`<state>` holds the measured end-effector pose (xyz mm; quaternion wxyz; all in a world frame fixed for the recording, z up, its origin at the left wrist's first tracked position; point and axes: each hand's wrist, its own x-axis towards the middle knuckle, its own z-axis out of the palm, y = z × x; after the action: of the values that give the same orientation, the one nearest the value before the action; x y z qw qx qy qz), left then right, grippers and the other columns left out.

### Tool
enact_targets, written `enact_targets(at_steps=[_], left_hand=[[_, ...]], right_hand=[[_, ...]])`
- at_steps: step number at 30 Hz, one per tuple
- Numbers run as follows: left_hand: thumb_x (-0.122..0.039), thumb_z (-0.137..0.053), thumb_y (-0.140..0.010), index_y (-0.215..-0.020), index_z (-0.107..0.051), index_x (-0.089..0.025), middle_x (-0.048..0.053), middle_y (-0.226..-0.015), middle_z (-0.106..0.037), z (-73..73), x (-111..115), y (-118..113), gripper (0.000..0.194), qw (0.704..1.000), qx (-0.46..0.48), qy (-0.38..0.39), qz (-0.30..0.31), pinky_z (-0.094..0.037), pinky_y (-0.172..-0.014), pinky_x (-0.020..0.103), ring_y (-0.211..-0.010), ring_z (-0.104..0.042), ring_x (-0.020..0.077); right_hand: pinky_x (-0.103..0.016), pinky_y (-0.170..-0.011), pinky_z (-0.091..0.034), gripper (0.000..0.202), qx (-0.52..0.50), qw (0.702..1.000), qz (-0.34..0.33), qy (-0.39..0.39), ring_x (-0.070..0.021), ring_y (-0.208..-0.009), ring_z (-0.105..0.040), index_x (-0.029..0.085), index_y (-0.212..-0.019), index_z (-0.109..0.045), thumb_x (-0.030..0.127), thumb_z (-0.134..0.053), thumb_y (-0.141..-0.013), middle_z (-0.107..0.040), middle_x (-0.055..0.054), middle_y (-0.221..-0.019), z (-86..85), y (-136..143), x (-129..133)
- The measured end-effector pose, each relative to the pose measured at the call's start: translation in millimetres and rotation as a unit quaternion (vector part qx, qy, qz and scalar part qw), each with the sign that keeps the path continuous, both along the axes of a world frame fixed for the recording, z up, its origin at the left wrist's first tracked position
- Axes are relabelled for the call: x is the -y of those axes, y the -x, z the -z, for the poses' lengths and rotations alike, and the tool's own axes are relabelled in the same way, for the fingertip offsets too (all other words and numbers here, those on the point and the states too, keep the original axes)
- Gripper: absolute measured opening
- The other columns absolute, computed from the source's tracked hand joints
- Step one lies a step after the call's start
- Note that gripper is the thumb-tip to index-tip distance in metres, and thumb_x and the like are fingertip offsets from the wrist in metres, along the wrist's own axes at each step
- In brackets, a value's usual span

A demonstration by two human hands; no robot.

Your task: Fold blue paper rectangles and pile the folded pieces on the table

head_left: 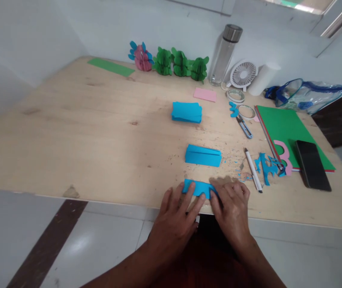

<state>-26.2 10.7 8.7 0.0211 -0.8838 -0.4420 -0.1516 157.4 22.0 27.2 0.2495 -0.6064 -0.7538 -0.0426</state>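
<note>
1. The blue strip (200,186) lies close to the front edge of the tabletop (83,132), partly covered by fingers.
2. The left hand (177,210) comes over the front edge, its back upward; its grip is apart, with spread fingertips touching the strip.
3. The right hand (231,204) bends inward at the strip's right end, fingers curved; whether its grip is clamped on the paper, I cannot tell.
4. Farther from this edge lies a blue paper stack (187,112).
</note>
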Motion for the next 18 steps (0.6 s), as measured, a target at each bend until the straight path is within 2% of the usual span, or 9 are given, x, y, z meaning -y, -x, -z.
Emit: enact_targets(at_steps=[4,9,18], left_hand=[[-0.046,-0.058,-0.084,-0.14,-0.042,-0.029,0.011,-0.149,-0.039,-1.6,-0.7,0.3,0.06,1.0,0.005,0.003,-0.002,-0.022,-0.109,0.05,-0.133,-0.038,0.0335],[-0.044,-0.059,-0.083,-0.139,-0.042,-0.028,0.012,-0.148,-0.04,-2.2,-1.1,0.6,0.06,1.0,0.008,0.008,0.0,-0.023,-0.109,0.05,-0.133,-0.038,0.0335],[-0.042,-0.054,-0.086,-0.14,-0.042,-0.021,0.013,-0.147,-0.042,-1.3,-0.7,0.7,0.059,1.0,0.011,0.001,-0.006,-0.022,-0.11,0.048,-0.133,-0.039,0.0329]], right_hand=[[-0.042,-0.094,-0.031,0.026,-0.001,1.0,-0.005,0.003,-0.0217,-0.09,-0.054,0.019,-0.116,-0.061,0.022,-0.049,-0.094,-0.068,-0.004,-0.092,-0.1,0.0,-0.2],[-0.042,-0.093,-0.032,0.025,-0.005,1.0,0.0,0.004,-0.0221,-0.09,-0.055,0.019,-0.115,-0.062,0.023,-0.05,-0.093,-0.068,-0.004,-0.09,-0.6,0.4,-0.7],[-0.042,-0.095,-0.032,0.024,-0.003,1.0,0.004,0.002,-0.0214,-0.089,-0.055,0.019,-0.112,-0.064,0.023,-0.049,-0.093,-0.068,-0.004,-0.089,-1.6,1.7,-0.7]])
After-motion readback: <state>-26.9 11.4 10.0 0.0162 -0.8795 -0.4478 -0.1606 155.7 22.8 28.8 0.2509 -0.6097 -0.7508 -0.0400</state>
